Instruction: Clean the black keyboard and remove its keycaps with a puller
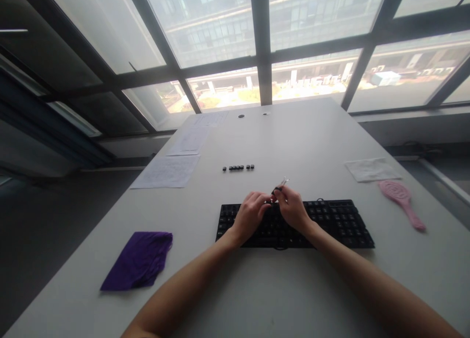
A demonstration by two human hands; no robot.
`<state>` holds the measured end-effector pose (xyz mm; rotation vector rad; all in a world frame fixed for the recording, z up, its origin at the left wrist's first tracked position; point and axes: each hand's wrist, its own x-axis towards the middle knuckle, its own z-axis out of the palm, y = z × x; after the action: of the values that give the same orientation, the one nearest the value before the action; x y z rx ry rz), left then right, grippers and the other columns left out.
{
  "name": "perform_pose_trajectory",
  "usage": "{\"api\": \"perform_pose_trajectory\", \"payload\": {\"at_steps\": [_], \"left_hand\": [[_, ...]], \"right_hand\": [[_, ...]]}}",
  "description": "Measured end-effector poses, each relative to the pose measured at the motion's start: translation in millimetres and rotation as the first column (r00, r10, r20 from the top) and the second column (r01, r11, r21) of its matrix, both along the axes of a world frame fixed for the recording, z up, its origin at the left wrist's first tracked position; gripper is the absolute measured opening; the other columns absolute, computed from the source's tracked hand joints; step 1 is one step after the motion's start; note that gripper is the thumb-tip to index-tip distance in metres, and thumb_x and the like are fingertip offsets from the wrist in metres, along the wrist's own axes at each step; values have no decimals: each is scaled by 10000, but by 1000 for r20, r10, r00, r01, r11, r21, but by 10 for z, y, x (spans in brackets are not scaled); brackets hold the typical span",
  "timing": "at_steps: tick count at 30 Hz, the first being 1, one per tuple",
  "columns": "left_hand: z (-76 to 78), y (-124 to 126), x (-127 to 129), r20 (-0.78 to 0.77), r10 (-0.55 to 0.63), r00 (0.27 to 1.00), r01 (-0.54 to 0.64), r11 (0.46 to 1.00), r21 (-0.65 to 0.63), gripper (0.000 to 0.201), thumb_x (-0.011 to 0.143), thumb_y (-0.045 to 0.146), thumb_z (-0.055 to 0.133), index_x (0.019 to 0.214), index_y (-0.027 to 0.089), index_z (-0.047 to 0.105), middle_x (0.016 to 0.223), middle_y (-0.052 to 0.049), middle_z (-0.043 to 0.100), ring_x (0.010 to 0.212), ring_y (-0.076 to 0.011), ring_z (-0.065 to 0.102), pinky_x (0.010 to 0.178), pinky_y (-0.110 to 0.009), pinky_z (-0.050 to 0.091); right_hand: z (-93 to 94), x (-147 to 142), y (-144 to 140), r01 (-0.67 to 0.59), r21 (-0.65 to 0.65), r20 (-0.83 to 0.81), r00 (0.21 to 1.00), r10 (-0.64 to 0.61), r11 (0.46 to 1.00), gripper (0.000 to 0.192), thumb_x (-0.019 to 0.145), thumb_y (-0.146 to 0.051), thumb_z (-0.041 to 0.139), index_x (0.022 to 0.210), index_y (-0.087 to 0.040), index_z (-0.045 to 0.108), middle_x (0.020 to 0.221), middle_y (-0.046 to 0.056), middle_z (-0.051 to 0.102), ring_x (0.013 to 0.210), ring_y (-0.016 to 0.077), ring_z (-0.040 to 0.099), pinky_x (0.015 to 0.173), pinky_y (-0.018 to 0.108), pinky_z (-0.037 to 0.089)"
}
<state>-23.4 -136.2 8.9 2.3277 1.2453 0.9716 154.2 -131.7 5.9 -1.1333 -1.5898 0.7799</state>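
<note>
- Two bare forearms nearest the lens, reaching forward over the pale grey desk.
- Left hand above the left-middle of the flat black computer keyboard, fingers curled in a narrow grip at a small dark piece shared with the other hand; too small to tell more.
- Right hand just beside the left, fingertips pinched shut on a thin clear-and-metal tool, tilted up and away from the keys.
- Keyboard flat on the desk, long edge facing the person, partly hidden under both hands.
- Short row of loose black keycaps farther back, well apart from the keyboard.
- Crumpled purple cloth at near left.
- Printed white paper sheets at far left.
- Pink plastic hairbrush at right, folded white tissue just behind it.
- Large dark-framed window beyond the far edge.
</note>
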Motion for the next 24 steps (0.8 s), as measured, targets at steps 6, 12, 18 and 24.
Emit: {"api": "perform_pose_trajectory", "payload": {"at_steps": [6, 12, 18, 24], "left_hand": [[40, -24, 29, -189, -30, 982, 51, 993, 110, 221, 979, 181, 554, 1169, 254, 641, 1091, -57, 672, 1012, -226, 592, 917, -374, 514], [-5, -37, 44, -186, -30, 982, 67, 978, 199, 244, 962, 119, 547, 1163, 229, 631, 1179, -78, 629, 1085, -233, 568, 964, -393, 513], [152, 202, -77, -7, -42, 999, 42, 999, 16, 129, 914, 141, 639, 1010, 227, 636, 977, -27, 660, 906, -180, 627, 846, -329, 532], [121, 990, -210, -224, 54, 973, -49, 998, 24, 137, 835, 135, 715, 945, 210, 683, 952, -16, 727, 841, -191, 624, 855, -348, 506]], "right_hand": [[5, -10, 16, 18, -83, -38, 999, -22, 996, 251, 994, -374, 467, 820, -221, 564, 728, 13, 673, 668, 176, 612, 651, 281, 434], [-14, -8, 28, 15, -57, -47, 999, -17, 998, 258, 999, -368, 457, 806, -219, 542, 700, -7, 627, 644, 157, 565, 645, 276, 414], [-31, -8, 30, 17, -65, -78, 997, -22, 998, 253, 1011, -357, 442, 823, -221, 545, 733, 0, 652, 671, 158, 598, 683, 283, 427], [-54, -7, 41, -5, -53, -52, 999, 3, 999, 232, 1002, -335, 449, 836, -220, 563, 752, 12, 662, 704, 169, 611, 705, 290, 433]]}}
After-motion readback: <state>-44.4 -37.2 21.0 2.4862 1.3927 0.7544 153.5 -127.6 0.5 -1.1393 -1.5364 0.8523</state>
